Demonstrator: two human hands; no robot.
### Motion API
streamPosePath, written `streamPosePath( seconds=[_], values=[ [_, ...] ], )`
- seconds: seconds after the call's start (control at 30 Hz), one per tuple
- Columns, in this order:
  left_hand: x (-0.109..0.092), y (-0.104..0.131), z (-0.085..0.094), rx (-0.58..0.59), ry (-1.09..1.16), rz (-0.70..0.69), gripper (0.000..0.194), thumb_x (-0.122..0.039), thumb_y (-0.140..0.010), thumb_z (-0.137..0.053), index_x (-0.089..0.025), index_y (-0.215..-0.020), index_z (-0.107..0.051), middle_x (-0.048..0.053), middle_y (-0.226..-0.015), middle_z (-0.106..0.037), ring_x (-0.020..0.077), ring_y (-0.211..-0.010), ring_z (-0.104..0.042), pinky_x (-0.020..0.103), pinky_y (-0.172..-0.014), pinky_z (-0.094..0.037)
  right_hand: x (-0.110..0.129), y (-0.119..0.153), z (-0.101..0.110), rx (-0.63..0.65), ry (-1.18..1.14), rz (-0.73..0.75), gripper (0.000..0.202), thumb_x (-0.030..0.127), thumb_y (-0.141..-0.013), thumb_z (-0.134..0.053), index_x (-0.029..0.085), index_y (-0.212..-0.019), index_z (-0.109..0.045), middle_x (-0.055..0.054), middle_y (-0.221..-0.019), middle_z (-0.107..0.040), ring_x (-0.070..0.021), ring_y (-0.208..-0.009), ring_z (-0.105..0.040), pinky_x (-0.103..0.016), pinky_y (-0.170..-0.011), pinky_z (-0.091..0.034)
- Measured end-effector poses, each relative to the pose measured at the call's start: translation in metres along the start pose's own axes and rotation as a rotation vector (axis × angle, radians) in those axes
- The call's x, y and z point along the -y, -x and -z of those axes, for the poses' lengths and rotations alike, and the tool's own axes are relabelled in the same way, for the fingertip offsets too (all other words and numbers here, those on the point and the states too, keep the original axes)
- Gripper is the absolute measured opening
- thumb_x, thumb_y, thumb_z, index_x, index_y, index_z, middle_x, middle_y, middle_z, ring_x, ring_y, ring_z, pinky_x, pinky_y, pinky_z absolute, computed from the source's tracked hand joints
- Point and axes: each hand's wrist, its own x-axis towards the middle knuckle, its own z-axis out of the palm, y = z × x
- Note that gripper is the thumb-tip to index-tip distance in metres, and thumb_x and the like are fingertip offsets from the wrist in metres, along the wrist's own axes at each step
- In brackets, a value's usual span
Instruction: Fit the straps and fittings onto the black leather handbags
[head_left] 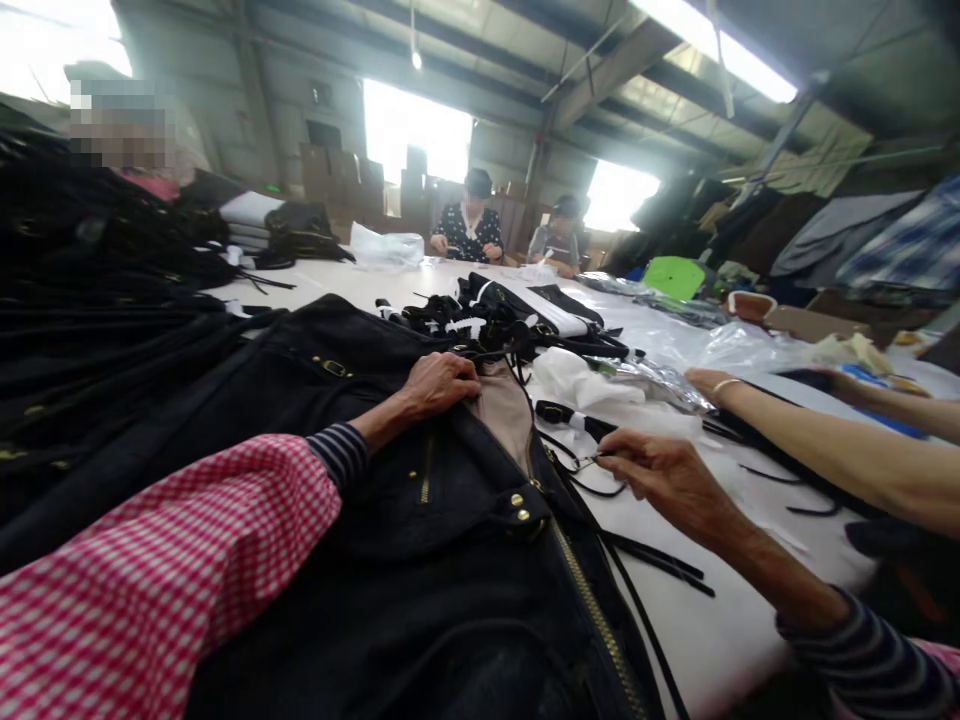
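Note:
A black jacket (465,600) with brass zips, snaps and a pale lining lies spread in front of me. My left hand (442,385) has its fingers curled on the jacket's upper edge beside the lining. To the right of the open front zip (592,600), my right hand (667,480) pinches a small, thin item at its fingertips, too small to name. A thin black cord (600,490) loops just below those fingertips. Close by lies a black strap with a buckle (555,412), wrapped in part with white.
More black garments (90,330) are heaped at left. Folded black pieces with white bands (555,310) lie ahead on the white table (315,285). Another person's forearms (810,430) reach in from the right. Clear plastic (720,345) lies behind them. Several people sit around the table.

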Motion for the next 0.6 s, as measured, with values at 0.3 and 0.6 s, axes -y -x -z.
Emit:
streamPosePath(
  seconds=[0.3, 0.6],
  values=[
    [0.004, -0.006, 0.0, 0.008, 0.084, 0.062, 0.022, -0.03, -0.075, -0.059, -0.021, -0.08, -0.078, 0.003, -0.08, -0.073, 0.0228, -0.084, -0.066, 0.028, -0.073, -0.042, 0.093, -0.074, -0.025, 0.108, 0.418, 0.216, 0.019, 0.022, -0.086, -0.056, 0.018, -0.069, -0.063, -0.002, -0.063, -0.06, -0.0143, -0.061, -0.053, -0.028, -0.06, -0.031],
    [0.012, -0.003, 0.006, 0.067, 0.206, 0.0, 0.017, -0.024, -0.073, -0.058, -0.019, -0.075, -0.075, -0.001, -0.076, -0.071, 0.018, -0.08, -0.062, 0.025, -0.068, -0.039, 0.096, -0.106, -0.045, 0.176, 0.505, 0.193, 0.017, 0.019, -0.082, -0.057, 0.018, -0.068, -0.066, -0.005, -0.069, -0.065, -0.0157, -0.069, -0.059, -0.027, -0.064, -0.033]
  ],
)
